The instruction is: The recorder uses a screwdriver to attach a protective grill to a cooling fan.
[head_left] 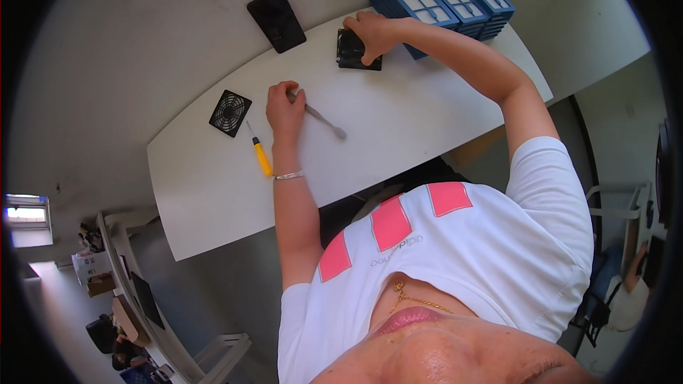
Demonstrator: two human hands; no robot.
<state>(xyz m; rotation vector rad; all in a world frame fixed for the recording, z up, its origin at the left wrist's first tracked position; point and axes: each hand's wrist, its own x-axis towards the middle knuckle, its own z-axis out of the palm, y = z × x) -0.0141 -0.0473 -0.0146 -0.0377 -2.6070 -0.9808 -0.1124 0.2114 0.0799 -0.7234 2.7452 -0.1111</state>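
Note:
My left hand (286,114) is closed round the upper end of a slim grey tool (324,119) with a wider, rounded tip that points toward the table's near edge. My right hand (377,32) reaches to the far side and grips a flat black square part (350,53), thumb on its near side and fingers at its far left edge; the palm covers some of it. Left of my left hand lies a yellow-handled screwdriver (262,158), its thin shaft pointing away from me. Beyond it rests a black square fan guard (230,112) with concentric rings.
The white table (420,117) carries stacked blue frames with white panels (441,0) at its far right, close to my right forearm. A black rectangular object (277,20) sits beyond the far edge, against the pale wall. Other desks and people appear at the lower left and right.

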